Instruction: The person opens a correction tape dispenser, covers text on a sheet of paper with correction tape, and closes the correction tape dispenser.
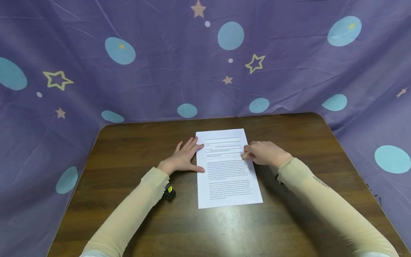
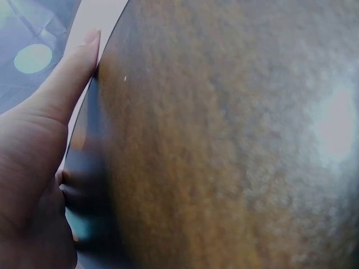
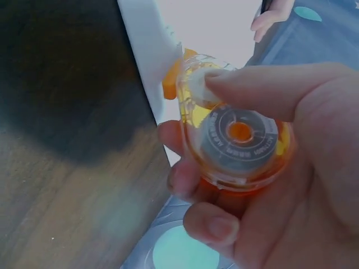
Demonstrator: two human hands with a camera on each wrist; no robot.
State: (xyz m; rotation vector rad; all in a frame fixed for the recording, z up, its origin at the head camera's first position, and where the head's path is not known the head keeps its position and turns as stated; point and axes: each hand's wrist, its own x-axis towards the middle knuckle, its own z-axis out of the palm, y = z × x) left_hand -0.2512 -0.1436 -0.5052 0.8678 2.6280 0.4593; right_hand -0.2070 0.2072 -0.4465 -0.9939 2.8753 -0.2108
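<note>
A printed sheet of paper (image 1: 228, 205) lies on the wooden table, with white blank strips among its upper lines of text. My left hand (image 1: 183, 157) rests flat at the sheet's left edge, fingers spread, with the thumb and fingertips on the paper. In my right hand (image 1: 265, 152) I grip a correction tape dispenser (image 3: 238, 145), its clear case showing a grey spool with an orange hub. The thumb presses on its upper side and the fingers curl beneath. Its orange tip (image 3: 173, 78) is over the sheet's right part, close to the text lines.
The brown wooden table (image 1: 128, 150) extends around the sheet on all sides. A purple curtain (image 1: 154, 64) with stars and blue ovals hangs behind and beside it. A black wrist camera (image 1: 169, 192) sits under the left sleeve.
</note>
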